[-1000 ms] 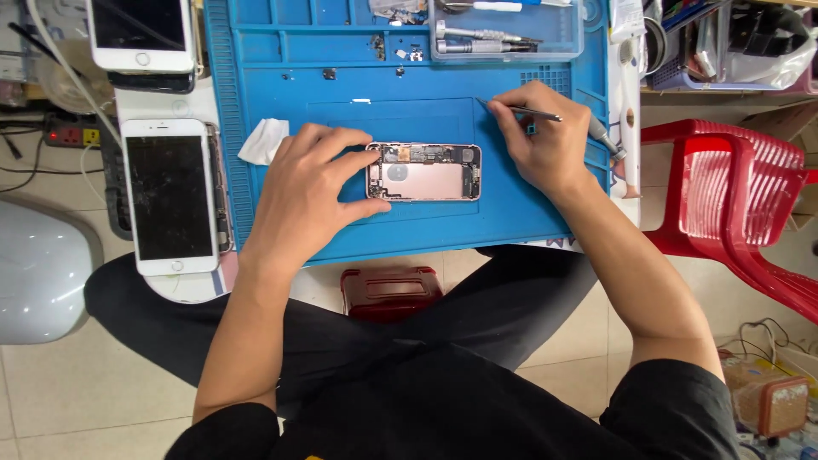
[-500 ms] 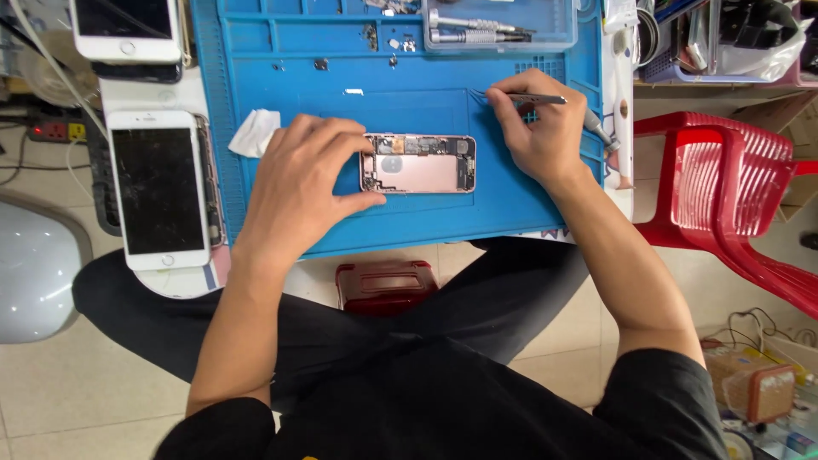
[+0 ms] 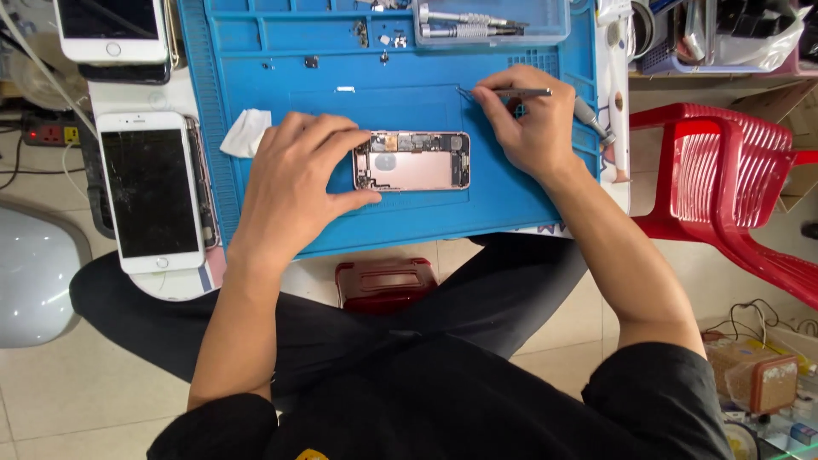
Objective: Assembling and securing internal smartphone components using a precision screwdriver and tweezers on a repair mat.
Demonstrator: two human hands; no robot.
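- The desk (image 3: pixel 613 183) is a small white one, nearly covered by a blue work mat (image 3: pixel 256 77) that reaches its right and near edges.
- A red plastic chair (image 3: pixel 724 179) stands on the floor just beyond the desk's right edge.
- A white phone with a cracked dark screen (image 3: pixel 152 192) lies face up by the desk's left edge, off the mat; a second white phone (image 3: pixel 111 30) lies at the far left corner.
- A dark red box (image 3: pixel 385 285) sits below the desk's near edge, between the person's crossed legs.
- The left hand (image 3: pixel 294 183) rests on the mat, fingers spread, thumb and fingertips touching the left end of the opened phone.
- The right hand (image 3: pixel 528 123) is closed on thin metal tweezers (image 3: pixel 511 92), whose tips point left over the mat, just beyond the opened phone's far right corner and apart from it.
- The opened phone (image 3: pixel 413 162), a pinkish-gold rear shell with its inner parts showing, lies flat near the middle of the mat, lengthwise along the near edge.
- A clear tray with metal screwdrivers (image 3: pixel 473 21) sits at the mat's far edge.
- A crumpled white wipe (image 3: pixel 245 132) lies on the mat's left side, just beside the left hand.
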